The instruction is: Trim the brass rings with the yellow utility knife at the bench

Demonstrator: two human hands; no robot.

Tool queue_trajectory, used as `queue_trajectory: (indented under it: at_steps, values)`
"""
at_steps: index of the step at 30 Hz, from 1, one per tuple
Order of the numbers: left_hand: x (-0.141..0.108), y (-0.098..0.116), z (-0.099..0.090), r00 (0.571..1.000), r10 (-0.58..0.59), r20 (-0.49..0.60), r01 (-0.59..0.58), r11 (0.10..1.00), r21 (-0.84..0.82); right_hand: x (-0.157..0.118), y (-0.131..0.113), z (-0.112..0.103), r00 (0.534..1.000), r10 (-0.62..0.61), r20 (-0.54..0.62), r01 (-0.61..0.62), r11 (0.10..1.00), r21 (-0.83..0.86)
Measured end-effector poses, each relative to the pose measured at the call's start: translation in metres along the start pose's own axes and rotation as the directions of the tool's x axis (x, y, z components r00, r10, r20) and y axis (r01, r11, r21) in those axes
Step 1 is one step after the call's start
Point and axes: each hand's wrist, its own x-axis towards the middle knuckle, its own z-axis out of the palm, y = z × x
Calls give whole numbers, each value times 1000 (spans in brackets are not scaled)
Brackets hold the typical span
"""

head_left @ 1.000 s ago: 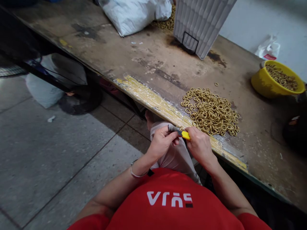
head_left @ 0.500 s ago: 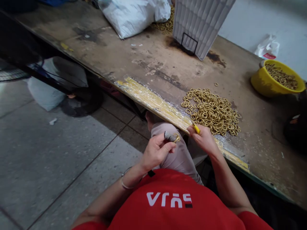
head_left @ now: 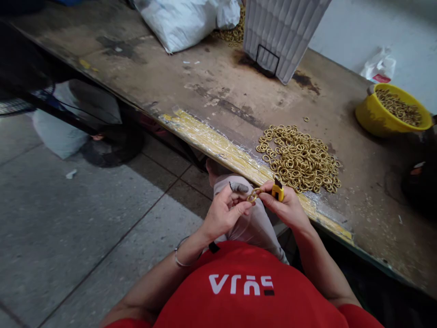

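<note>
Above my lap, my left hand [head_left: 225, 212] pinches a brass-coloured ring [head_left: 251, 197] between thumb and fingers, and a grey cover wraps its index finger. My right hand [head_left: 287, 205] is closed around a yellow cutter [head_left: 277, 191] whose dark end points up. Its thumb and index fingertips also touch a ring beside the left hand's one; whether the two rings are joined I cannot tell. Just beyond my right hand a heap of similar rings [head_left: 303, 159] lies on the worktable [head_left: 211, 77], near its taped edge.
A yellow bowl [head_left: 378, 119] full of small pieces stands at the right. Toward the back are a white sack [head_left: 180, 23] and a grey ribbed object [head_left: 280, 36]. A dark round stand base [head_left: 112, 146] sits on the floor at left.
My right hand has come in from the table edge to meet my left hand, and its fingertips now touch a ring. The cutter has turned more upright.
</note>
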Motion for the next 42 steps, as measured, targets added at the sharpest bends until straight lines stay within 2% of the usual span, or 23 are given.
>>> queue_trajectory:
  at_steps: [3,6,9,13,17,24,26,28,31,33,37,42]
  values:
    - [4,4,-3,998,-55,-3,55,998,-17,1,-9,-11,985,-108,134,143,948,-283]
    - [8,7,-4,986,-135,93,137,990,-18,2,-13,-16,967,-101,236,191,896,-400]
    - [11,5,-3,975,-165,151,173,984,-39,1,-12,-14,965,-100,243,181,923,-339]
    - [9,-1,0,974,-151,167,183,963,-196,-2,-7,-7,985,-82,151,107,981,-160]
    - [6,-5,1,967,-163,197,216,933,-289,-5,-1,-3,994,-51,92,54,998,-33]
    - [6,-4,-1,936,-231,264,301,917,-262,-8,1,-4,982,-177,66,188,956,-226]
    - [6,-3,0,945,-227,234,281,930,-235,-13,2,-3,971,-235,37,232,898,-374]
    - [6,-2,2,965,-191,177,225,955,-196,-20,4,-2,964,-266,16,230,798,-557]
    - [5,-2,5,986,-121,118,135,983,-122,-30,7,1,975,-220,12,154,642,-751]
    - [4,-1,7,990,-88,115,97,993,-74,-34,8,3,985,-171,0,101,581,-808]
    - [3,-1,9,991,-46,122,44,999,22,-33,9,7,993,-117,-20,44,523,-851]
    - [3,-2,10,990,55,131,-71,990,120,-32,11,12,991,-128,-24,41,477,-878]
